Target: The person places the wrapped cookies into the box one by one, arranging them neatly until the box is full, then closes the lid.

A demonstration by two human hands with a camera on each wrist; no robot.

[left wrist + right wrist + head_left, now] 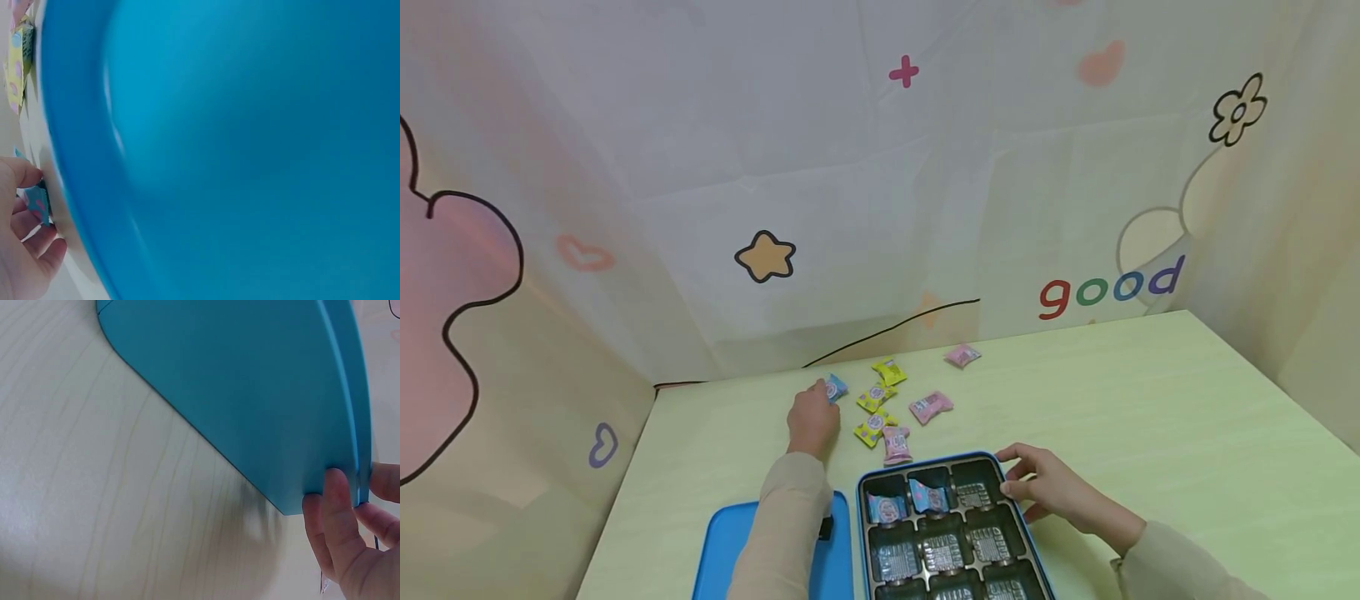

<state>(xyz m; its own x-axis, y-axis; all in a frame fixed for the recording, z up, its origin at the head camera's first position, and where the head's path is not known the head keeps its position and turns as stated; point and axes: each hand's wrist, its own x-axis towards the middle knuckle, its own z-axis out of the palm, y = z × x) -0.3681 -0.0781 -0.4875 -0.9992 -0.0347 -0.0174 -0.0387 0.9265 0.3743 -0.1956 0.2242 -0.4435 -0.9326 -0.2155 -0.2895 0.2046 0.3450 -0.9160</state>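
Note:
My left hand (815, 421) pinches a small blue wrapped candy (836, 388) on the table, at the left end of the loose candies. In the left wrist view, its thumb and fingers close around that candy (37, 203). My right hand (1052, 492) holds the far right corner of a blue box (861, 537) with a black insert of square compartments. Two blue candies (887, 508) lie in the far row, in the left and middle compartments. In the right wrist view, the fingers (340, 515) press the box's outer wall (250, 394).
Yellow candies (876, 396) and pink candies (931, 407) lie loose beyond the box, one pink candy (897, 446) close to its far edge. A blue lid (722, 542) lies left of the box, under my left forearm. A printed curtain (850, 183) hangs behind the table.

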